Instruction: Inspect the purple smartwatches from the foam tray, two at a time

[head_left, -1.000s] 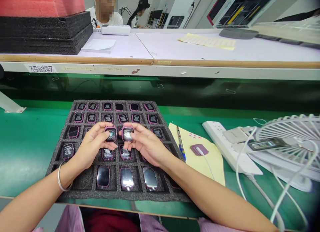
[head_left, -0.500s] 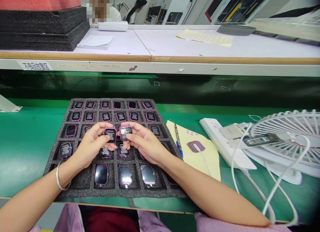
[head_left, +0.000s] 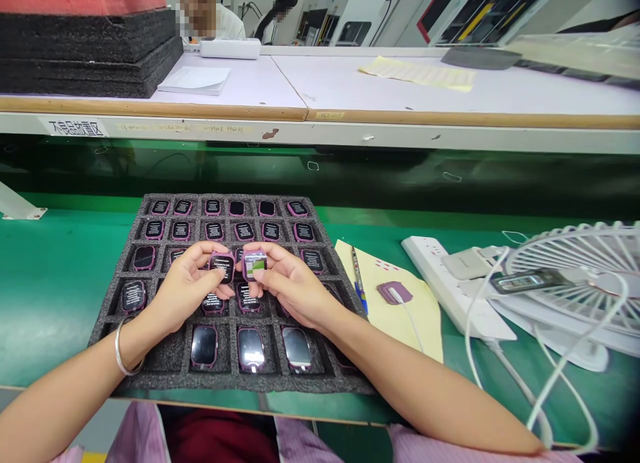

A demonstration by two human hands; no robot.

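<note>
A dark foam tray [head_left: 115, 316] with a grid of pockets lies on the green bench, most pockets holding small purple-rimmed watch bodies [head_left: 245, 231]. My left hand [head_left: 183, 290] holds one watch body [head_left: 223, 266] above the tray's middle, its screen showing text. My right hand [head_left: 290, 286] holds a second watch body [head_left: 255, 264] right beside it, its screen lit green and white. The two held pieces nearly touch. A metal bangle [head_left: 121, 353] circles my left wrist.
A yellow paper [head_left: 400, 316] with a blue pen [head_left: 357, 280] and a purple charging pad [head_left: 395, 293] lies right of the tray. A white power strip [head_left: 450, 290], cables and a white fan [head_left: 580, 276] sit further right. Black foam sheets [head_left: 90, 56] are stacked on the rear shelf; people sit beyond.
The screen of the watch body in my right hand has changed from text to a green and white picture. Both hands stay in place over the tray.
</note>
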